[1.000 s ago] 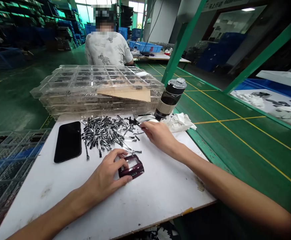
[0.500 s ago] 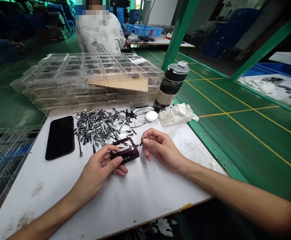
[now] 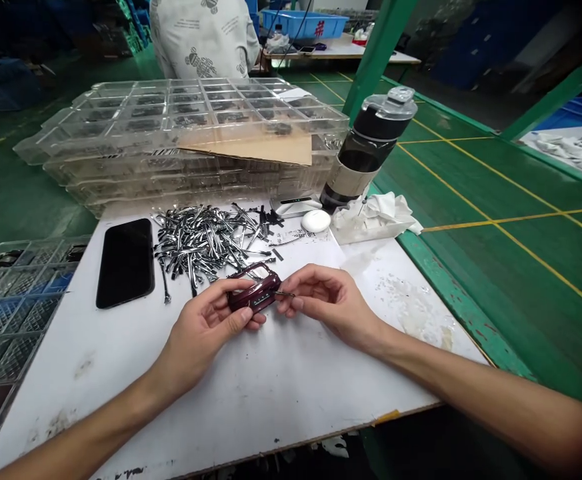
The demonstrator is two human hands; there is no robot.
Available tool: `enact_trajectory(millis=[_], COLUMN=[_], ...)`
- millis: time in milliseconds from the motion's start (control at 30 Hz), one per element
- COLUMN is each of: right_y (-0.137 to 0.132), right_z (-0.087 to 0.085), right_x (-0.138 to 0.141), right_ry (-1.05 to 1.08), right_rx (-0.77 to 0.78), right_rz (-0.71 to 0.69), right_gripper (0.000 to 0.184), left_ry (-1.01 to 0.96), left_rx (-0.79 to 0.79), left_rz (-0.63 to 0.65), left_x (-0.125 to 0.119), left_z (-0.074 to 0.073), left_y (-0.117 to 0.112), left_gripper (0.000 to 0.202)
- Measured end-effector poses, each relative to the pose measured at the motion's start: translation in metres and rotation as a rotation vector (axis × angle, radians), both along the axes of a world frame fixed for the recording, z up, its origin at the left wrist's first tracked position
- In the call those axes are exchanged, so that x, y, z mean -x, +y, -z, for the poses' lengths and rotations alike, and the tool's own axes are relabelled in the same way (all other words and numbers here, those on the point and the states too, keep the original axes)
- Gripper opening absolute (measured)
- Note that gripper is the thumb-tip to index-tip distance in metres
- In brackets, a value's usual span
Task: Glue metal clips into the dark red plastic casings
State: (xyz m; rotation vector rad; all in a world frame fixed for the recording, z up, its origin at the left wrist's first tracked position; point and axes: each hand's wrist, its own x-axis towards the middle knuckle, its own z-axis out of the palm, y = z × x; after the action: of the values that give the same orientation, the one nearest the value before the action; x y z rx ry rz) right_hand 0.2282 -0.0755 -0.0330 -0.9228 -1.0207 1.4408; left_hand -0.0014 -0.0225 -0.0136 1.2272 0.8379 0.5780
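Closest, along the bottom of the view: two bare forearms reaching over a scuffed white tabletop [image 3: 271, 393]. Left hand [image 3: 203, 323] curled around a dark red plastic frame [image 3: 253, 291], fingers clenched over its far side, thumb across the near side, frame tilted in the grip. Right hand [image 3: 325, 300] just beside it, thumb and forefinger pinched on a small metal pin [image 3: 285, 294], the pin at the frame's right edge, other fingers loosely bent.

Just past the hands, a loose heap of shiny metal clips [image 3: 203, 243] on the tabletop, almost touching the left hand's fingers. To its left, a black phone [image 3: 125, 263], lying flat, with a wire-bottomed tray [image 3: 15, 313] beyond the table's left edge. Past the heap, a printed paper slip [image 3: 291, 235], a round white object [image 3: 316, 221] and a crumpled white cloth [image 3: 373, 219]. Behind those, a tilted dark water bottle [image 3: 371, 147] leaning beside a stack of clear plastic trays [image 3: 185, 127], a piece of cardboard [image 3: 251, 148] on top. Farthest, a co-worker [image 3: 203, 40] in a patterned shirt, facing away, near a blue crate [image 3: 303, 23].
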Motion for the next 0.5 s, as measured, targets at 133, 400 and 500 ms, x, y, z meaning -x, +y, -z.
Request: enact_trajectory(millis=[133, 400, 500], right_y=[-0.0032, -0.008, -0.0078], right_z=[-0.0029, -0.0032, -0.0045], right_x=[0.0037, 0.0074, 0.0073], right_ry=[-0.044, -0.261, -0.467], right_rx=[-0.077, -0.208, -0.356], right_rz=[0.033, 0.043, 0.087], right_gripper=[0.007, 0.012, 0.012], left_ry=[0.002, -0.015, -0.035], left_rx=[-0.009, -0.036, -0.047], left_rz=[0.002, 0.025, 0.023], left_x=[-0.0013, -0.0016, -0.0026], left_z=[-0.0006, 0.0014, 0.0025], left_y=[0.0, -0.0016, -0.0026], left_gripper=[0.035, 0.032, 0.032])
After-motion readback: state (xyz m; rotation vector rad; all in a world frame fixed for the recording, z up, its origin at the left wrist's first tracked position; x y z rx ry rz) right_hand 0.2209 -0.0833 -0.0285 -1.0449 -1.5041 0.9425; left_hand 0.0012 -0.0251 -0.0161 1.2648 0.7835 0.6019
